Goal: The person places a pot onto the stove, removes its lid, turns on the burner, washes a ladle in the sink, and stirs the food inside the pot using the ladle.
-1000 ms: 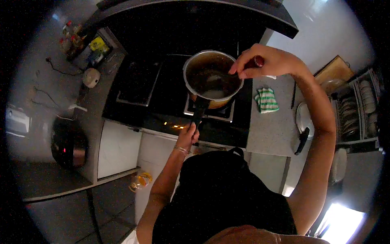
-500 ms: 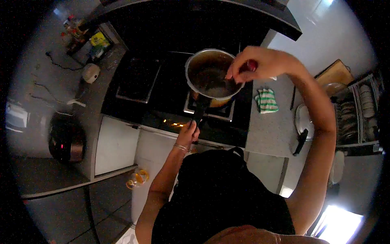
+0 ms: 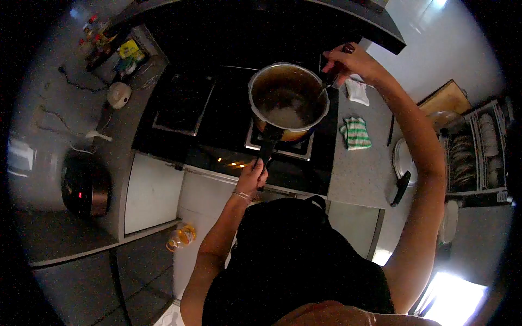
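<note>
A deep metal pot (image 3: 285, 124) stands on the right burner of the stove, its inner wall brownish and a cloudy grey patch at its bottom. My left hand (image 3: 253, 175), with a bracelet at the wrist, is wrapped round the pot's long black handle (image 3: 266, 149). Over the far right rim, my right hand (image 3: 340, 62) is closed on a utensil with a dark reddish handle (image 3: 348, 49). Its thin metal shaft (image 3: 325, 88) slants down into the pot; the working end cannot be made out.
Right of the stove lie a green-striped cloth (image 3: 356, 133), a white cloth (image 3: 357, 91) and a lid (image 3: 403, 163) with a black handle. A dish rack (image 3: 473, 146) stands farther right. On the left are a rice cooker (image 3: 85, 187) and an unlit burner area (image 3: 185, 103).
My right hand has moved up and away from me, from above the pot to its far right rim, uncovering the white cloth. My left hand stays on the handle.
</note>
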The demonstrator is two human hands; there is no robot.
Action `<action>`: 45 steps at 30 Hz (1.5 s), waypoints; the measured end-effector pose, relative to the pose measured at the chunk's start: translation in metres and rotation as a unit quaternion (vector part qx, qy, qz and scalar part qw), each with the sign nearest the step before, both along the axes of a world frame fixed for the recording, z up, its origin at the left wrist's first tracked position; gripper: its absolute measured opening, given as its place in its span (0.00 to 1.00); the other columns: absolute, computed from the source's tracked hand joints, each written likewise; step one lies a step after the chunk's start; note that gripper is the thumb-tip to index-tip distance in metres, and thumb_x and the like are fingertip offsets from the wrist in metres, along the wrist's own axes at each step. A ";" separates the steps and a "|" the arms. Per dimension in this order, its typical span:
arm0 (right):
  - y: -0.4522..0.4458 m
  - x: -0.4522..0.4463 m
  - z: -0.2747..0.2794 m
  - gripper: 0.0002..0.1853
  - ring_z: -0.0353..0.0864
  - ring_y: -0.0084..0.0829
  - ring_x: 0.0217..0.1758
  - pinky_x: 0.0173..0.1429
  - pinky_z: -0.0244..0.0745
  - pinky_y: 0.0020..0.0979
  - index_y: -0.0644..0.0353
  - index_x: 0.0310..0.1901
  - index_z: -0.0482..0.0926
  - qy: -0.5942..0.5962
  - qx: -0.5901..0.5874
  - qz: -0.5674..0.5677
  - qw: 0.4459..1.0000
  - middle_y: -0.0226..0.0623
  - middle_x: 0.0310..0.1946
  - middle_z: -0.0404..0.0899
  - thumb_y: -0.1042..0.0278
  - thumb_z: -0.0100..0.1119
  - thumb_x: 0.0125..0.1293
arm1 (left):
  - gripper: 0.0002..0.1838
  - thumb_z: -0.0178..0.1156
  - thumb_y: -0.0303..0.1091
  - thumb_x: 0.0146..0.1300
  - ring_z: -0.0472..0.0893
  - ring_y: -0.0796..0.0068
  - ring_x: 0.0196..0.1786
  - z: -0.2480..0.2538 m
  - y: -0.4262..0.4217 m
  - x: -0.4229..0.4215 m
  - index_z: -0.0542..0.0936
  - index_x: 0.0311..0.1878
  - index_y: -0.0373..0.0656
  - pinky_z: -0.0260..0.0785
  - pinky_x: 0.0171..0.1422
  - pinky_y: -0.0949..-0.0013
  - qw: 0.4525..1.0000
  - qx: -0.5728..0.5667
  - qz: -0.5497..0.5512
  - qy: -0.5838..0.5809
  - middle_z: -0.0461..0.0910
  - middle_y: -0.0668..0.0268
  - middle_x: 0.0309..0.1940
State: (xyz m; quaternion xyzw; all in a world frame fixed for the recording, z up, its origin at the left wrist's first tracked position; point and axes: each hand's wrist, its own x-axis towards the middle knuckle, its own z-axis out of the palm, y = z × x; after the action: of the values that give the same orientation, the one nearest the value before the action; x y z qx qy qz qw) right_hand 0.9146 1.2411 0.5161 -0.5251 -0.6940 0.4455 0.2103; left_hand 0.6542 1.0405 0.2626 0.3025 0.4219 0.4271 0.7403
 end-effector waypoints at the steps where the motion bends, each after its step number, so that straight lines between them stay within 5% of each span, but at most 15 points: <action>1: 0.004 0.001 -0.004 0.21 0.78 0.26 0.21 0.27 0.76 0.23 0.69 0.32 0.77 0.013 -0.003 -0.020 1.000 0.42 0.30 0.82 0.54 0.53 0.62 | 0.13 0.46 0.46 0.69 0.58 0.85 0.14 -0.002 0.000 -0.001 0.66 0.35 0.48 0.49 0.19 0.77 1.000 0.001 -0.006 -0.012 0.62 0.75 0.13; 9: 0.025 0.017 -0.036 0.20 0.77 0.25 0.21 0.28 0.76 0.24 0.66 0.40 0.75 0.192 -0.092 -0.127 0.969 0.43 0.30 0.82 0.53 0.50 0.63 | 0.17 0.45 0.48 0.69 0.57 0.85 0.13 -0.012 0.002 -0.002 0.67 0.27 0.48 0.49 0.18 0.76 1.000 0.006 -0.009 -0.006 0.61 0.75 0.11; 12: 0.000 0.014 -0.012 0.18 0.80 0.25 0.25 0.27 0.76 0.22 0.63 0.37 0.78 0.057 -0.044 0.042 0.997 0.36 0.28 0.81 0.54 0.55 0.61 | 0.17 0.45 0.48 0.69 0.58 0.85 0.13 -0.010 0.002 -0.002 0.67 0.27 0.48 0.49 0.18 0.76 1.000 0.012 -0.004 -0.002 0.61 0.75 0.11; 15: -0.011 0.016 0.005 0.15 0.79 0.22 0.25 0.25 0.73 0.21 0.60 0.34 0.79 -0.108 0.062 0.221 0.967 0.32 0.28 0.82 0.55 0.57 0.60 | 0.16 0.45 0.48 0.69 0.58 0.85 0.13 -0.003 0.001 0.000 0.67 0.30 0.48 0.49 0.18 0.76 1.000 -0.005 0.006 -0.004 0.62 0.75 0.12; 22: -0.001 0.001 -0.018 0.16 0.75 0.21 0.15 0.21 0.70 0.19 0.63 0.28 0.78 0.027 0.082 0.046 0.995 0.38 0.27 0.82 0.58 0.53 0.64 | 0.13 0.44 0.46 0.70 0.58 0.86 0.14 -0.010 0.002 -0.003 0.70 0.42 0.47 0.50 0.19 0.77 1.000 0.003 -0.012 -0.017 0.62 0.76 0.13; 28: 0.011 -0.003 -0.048 0.17 0.77 0.24 0.18 0.25 0.75 0.22 0.63 0.30 0.77 0.186 0.060 -0.046 0.980 0.41 0.31 0.82 0.56 0.50 0.65 | 0.15 0.44 0.46 0.70 0.59 0.86 0.15 -0.012 0.000 -0.003 0.71 0.48 0.46 0.51 0.20 0.77 1.000 0.005 -0.014 -0.019 0.62 0.75 0.13; 31: 0.010 -0.001 -0.041 0.20 0.81 0.31 0.21 0.30 0.81 0.28 0.71 0.31 0.77 0.251 0.072 -0.099 0.960 0.44 0.29 0.81 0.58 0.49 0.65 | 0.17 0.45 0.46 0.69 0.58 0.85 0.15 -0.007 -0.001 -0.002 0.71 0.50 0.45 0.51 0.20 0.77 1.000 0.003 -0.007 -0.029 0.62 0.75 0.13; 37: 0.003 0.003 0.009 0.18 0.81 0.32 0.21 0.26 0.81 0.28 0.68 0.33 0.76 0.060 0.103 0.000 0.993 0.44 0.28 0.81 0.56 0.52 0.64 | 0.18 0.45 0.46 0.69 0.59 0.86 0.15 -0.006 -0.001 0.000 0.70 0.52 0.43 0.50 0.20 0.77 1.000 -0.021 0.003 -0.022 0.62 0.76 0.13; 38: 0.007 0.003 0.011 0.18 0.78 0.25 0.18 0.22 0.76 0.22 0.65 0.31 0.77 0.007 0.107 0.020 0.994 0.38 0.26 0.81 0.55 0.54 0.64 | 0.18 0.45 0.46 0.69 0.59 0.86 0.15 -0.005 -0.001 0.000 0.70 0.52 0.43 0.50 0.20 0.77 1.000 -0.023 0.002 -0.019 0.62 0.76 0.13; 45: 0.013 -0.017 -0.022 0.17 0.80 0.26 0.20 0.26 0.78 0.22 0.64 0.34 0.77 0.043 0.099 0.027 0.994 0.38 0.27 0.81 0.56 0.53 0.64 | 0.15 0.44 0.46 0.70 0.58 0.85 0.14 -0.003 0.000 0.000 0.71 0.47 0.45 0.50 0.19 0.78 1.000 0.000 -0.001 -0.025 0.62 0.75 0.13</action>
State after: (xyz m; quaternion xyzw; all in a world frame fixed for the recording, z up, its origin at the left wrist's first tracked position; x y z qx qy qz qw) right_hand 0.8973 1.2543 0.4937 -0.4631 -0.7390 0.4022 0.2789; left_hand 0.6541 1.0407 0.2591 0.2920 0.4035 0.4336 0.7509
